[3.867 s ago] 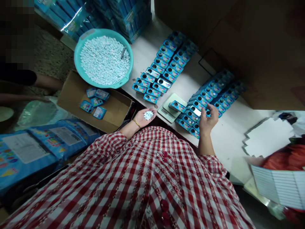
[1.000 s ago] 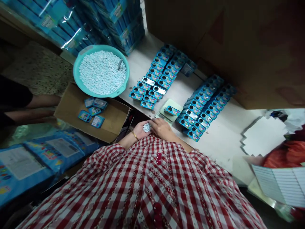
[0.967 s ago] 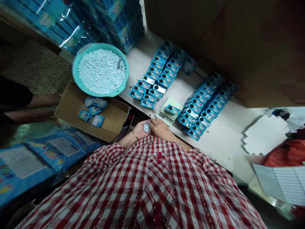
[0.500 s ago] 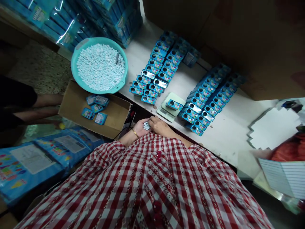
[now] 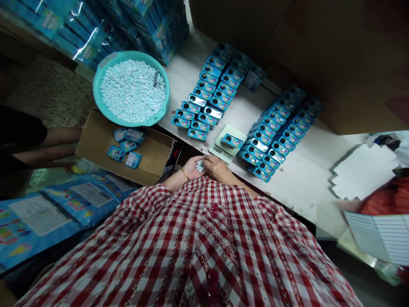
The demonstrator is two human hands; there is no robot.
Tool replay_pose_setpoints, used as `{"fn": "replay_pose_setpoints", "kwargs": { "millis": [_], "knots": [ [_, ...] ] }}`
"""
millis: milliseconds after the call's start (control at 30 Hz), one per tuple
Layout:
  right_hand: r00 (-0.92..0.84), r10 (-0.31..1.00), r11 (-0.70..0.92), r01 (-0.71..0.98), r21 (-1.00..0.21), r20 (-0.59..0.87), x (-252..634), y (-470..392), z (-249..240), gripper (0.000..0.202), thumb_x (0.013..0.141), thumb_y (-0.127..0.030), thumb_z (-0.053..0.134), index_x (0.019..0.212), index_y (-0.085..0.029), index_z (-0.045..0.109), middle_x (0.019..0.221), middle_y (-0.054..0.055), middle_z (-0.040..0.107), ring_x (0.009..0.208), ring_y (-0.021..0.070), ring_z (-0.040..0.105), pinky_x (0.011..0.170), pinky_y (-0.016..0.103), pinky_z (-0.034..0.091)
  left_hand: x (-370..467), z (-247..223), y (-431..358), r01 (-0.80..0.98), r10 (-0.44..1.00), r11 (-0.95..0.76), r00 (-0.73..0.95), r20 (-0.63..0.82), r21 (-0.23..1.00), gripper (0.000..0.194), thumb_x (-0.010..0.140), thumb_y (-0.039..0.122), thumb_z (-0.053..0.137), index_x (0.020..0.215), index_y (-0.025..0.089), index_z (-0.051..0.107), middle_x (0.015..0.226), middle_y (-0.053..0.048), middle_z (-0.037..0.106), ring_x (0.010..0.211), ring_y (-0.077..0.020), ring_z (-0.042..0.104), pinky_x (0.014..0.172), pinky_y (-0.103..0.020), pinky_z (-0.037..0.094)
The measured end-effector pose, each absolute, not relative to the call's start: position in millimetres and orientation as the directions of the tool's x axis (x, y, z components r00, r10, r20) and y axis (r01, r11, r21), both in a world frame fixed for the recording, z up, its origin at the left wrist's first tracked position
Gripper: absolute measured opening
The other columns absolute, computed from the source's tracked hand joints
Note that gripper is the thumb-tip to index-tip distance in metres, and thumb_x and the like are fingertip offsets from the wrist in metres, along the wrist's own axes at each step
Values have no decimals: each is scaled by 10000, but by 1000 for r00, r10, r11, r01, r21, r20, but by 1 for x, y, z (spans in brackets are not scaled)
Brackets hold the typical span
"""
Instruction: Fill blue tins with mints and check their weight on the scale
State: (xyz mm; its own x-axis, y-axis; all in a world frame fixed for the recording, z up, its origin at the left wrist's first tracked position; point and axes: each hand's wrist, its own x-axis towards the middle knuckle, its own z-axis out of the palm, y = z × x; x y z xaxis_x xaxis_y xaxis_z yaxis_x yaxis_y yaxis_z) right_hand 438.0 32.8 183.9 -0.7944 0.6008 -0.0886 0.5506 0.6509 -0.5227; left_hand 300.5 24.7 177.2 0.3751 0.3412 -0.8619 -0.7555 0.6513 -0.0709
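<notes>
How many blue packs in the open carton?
5 visible in the carton: upper-left pack, upper-right pack, middle pack, lower-left pack, lower-right pack. Any underneath would be hidden.

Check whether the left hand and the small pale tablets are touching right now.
Touching. The head view shows it: the left hand is cupped palm up, and the small pale tablets lie directly in its palm.

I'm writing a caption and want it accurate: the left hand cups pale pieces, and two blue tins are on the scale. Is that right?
Not quite: the head view shows only one blue tin on the scale. The left hand does cup pale pieces.
</notes>
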Motion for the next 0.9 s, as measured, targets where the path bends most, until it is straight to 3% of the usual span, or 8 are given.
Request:
{"fn": "replay_pose_setpoints", "kwargs": {
  "millis": [200, 433, 767, 833, 900],
  "knots": [
    [-825, 560, 660, 501, -560, -78, 445, 32, 178, 191, 904, -157, 444, 968, -150, 624, 1026, 108, 599, 934, 184, 537, 768, 299, 472, 307, 166, 25, -692, 326, 717, 436, -839, -81, 289, 848, 96, 436, 581, 108, 546, 490, -17, 531, 429, -91, 523, 479, -197, 437],
    [-817, 577, 660, 474, -583, -11, 456, 30, 170, 223, 913, -219, 442, 1030, -165, 623, 1026, 110, 607, 941, 186, 551, 793, 302, 487, 305, 154, 18, -678, 326, 730, 450, -831, -81, 256, 846, 107, 458, 612, 103, 561, 492, -16, 551, 437, -110, 550, 490, -221, 439],
    [-857, 514, 683, 429, -591, -28, 459, 25, 172, 268, 934, -286, 406, 1056, -188, 624, 1047, 88, 631, 925, 165, 570, 800, 291, 484, 311, 141, 9, -680, 316, 715, 520, -793, -161, 278, 845, 111, 450, 584, 113, 546, 455, -3, 519, 398, -82, 500, 457, -199, 411],
    [-809, 585, 686, 462, -563, 49, 468, 28, 176, 276, 916, -330, 454, 1107, -195, 600, 1098, 92, 618, 985, 178, 560, 850, 315, 466, 308, 143, 8, -690, 319, 707, 510, -799, -158, 276, 861, 130, 438, 625, 98, 577, 501, -36, 567, 443, -108, 550, 477, -215, 437],
    [-652, 748, 620, 621, -480, 123, 485, 38, 178, 335, 890, -362, 498, 1165, -181, 561, 1150, 117, 592, 1064, 213, 530, 906, 368, 433, 302, 148, 10, -702, 310, 699, 473, -825, -140, 280, 878, 150, 419, 682, 83, 607, 573, -79, 621, 527, -139, 610, 514, -231, 472]
  ]
}}
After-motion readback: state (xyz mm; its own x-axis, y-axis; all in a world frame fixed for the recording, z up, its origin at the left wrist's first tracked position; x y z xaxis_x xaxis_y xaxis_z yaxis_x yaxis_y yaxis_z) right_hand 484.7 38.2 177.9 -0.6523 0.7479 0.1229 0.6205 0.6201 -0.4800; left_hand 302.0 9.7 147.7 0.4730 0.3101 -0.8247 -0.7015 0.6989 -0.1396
